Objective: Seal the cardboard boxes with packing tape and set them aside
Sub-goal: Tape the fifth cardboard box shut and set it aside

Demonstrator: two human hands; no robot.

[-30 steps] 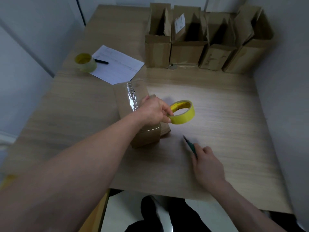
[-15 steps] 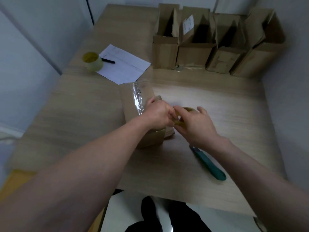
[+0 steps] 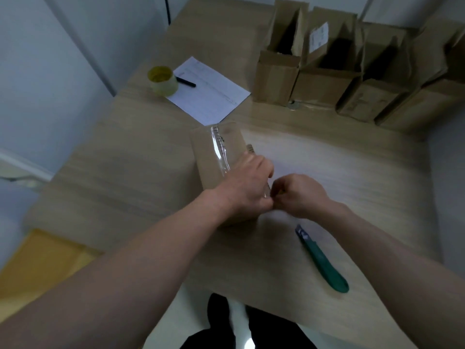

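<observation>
**One box half taped, four more waiting**

Pale wooden tabletop (image 3: 130,177) fills the corner of a grey-walled room, and both hands meet over its middle. Left hand (image 3: 247,187) lies over the near end of the cardboard box (image 3: 214,157), its fingers (image 3: 261,170) curled round the edge. Right hand (image 3: 299,195) touches it knuckle to knuckle, fingers clenched on something small there; whether that is the tape end I cannot tell, as the roll is hidden.

Just beyond the fingers, a shiny strip of clear tape (image 3: 220,149) already runs along the box's top seam, slightly wrinkled. The near end looks unfinished, so sealing of this box seems partway.

Near the right wrist lies a green cutter (image 3: 322,260), untouched. Far past the fingers, four open boxes (image 3: 324,86) stand against the wall, flaps up, all still to do.
</observation>
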